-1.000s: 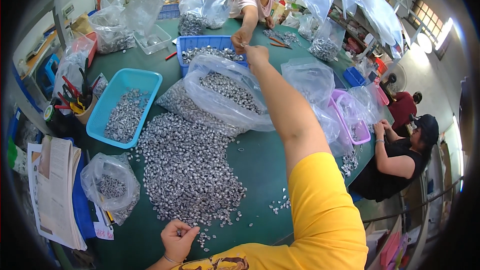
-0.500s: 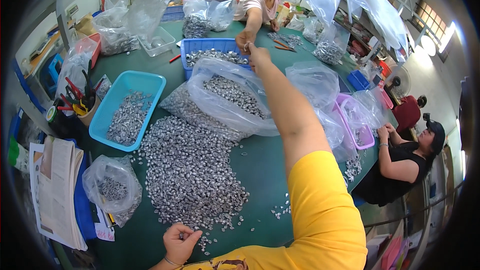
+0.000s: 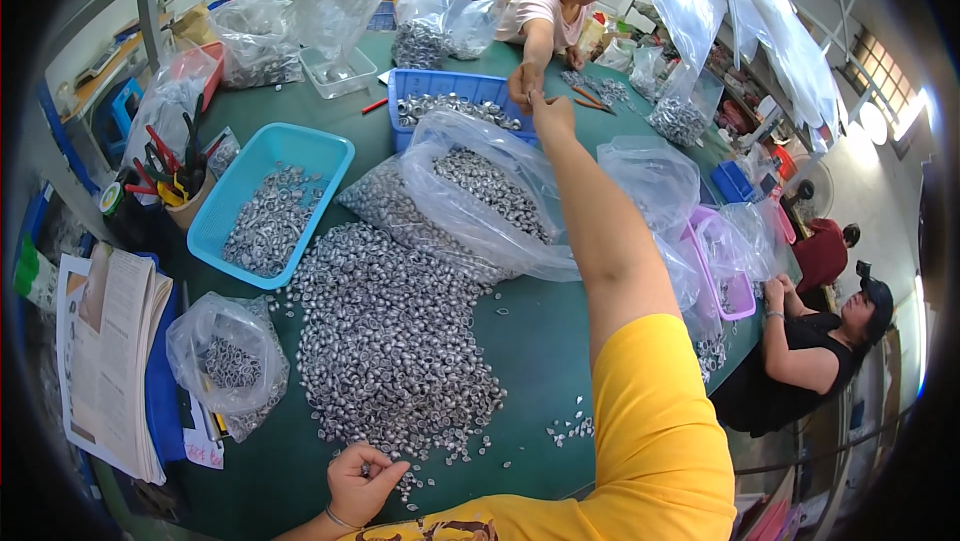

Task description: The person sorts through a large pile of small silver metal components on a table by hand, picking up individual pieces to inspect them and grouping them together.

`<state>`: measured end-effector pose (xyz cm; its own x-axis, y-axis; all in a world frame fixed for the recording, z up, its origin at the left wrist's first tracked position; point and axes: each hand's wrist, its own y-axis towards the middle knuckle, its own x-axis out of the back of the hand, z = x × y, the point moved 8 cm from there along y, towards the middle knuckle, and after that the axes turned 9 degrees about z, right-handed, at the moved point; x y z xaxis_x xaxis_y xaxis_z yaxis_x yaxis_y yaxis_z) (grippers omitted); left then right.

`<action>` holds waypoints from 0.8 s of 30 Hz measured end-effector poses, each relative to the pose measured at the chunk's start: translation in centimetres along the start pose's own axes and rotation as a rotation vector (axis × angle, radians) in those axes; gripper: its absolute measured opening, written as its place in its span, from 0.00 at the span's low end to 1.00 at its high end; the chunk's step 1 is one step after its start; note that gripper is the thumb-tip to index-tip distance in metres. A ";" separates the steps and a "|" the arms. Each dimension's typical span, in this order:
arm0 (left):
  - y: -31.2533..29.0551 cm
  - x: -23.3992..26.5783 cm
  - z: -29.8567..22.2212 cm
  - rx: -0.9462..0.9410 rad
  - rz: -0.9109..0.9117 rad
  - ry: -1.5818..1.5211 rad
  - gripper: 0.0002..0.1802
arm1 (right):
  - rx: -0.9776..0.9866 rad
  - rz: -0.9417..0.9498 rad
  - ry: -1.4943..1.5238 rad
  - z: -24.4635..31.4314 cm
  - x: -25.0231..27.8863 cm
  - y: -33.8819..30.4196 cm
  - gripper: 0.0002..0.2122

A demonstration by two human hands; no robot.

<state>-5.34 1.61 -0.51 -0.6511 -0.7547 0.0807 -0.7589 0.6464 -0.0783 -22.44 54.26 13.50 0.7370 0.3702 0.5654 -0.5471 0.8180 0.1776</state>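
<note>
My right arm in a yellow sleeve stretches across the table. The closed fingers of my right hand meet a co-worker's hand above the blue basket. Whatever is between our fingers is too small to make out. My left hand rests by the near edge of a large pile of small silvery metal pieces. Its thumb and fingers are curled together, around something I cannot make out. Beyond the pile lies an open clear plastic bag full of similar pieces.
On the left stand a turquoise basket of metal pieces, a small filled bag, a holder with pliers and stacked papers. Orange-handled pliers lie far off. Another person sits at the right by a purple basket.
The view has shifted slightly, so most things appear farther right. My right hand stays at the co-worker's fingers, and my left hand keeps its place by the pile.
</note>
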 end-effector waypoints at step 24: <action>-0.2 0.1 -0.6 -0.010 -0.017 -0.049 0.12 | 0.443 -0.143 0.344 1.9 4.8 -4.3 0.04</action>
<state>-5.26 1.51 0.06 -0.6373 -0.7699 0.0335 -0.7700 0.6345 -0.0669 -17.30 51.69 16.93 0.8622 0.4518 0.2292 -0.4914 0.6359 0.5951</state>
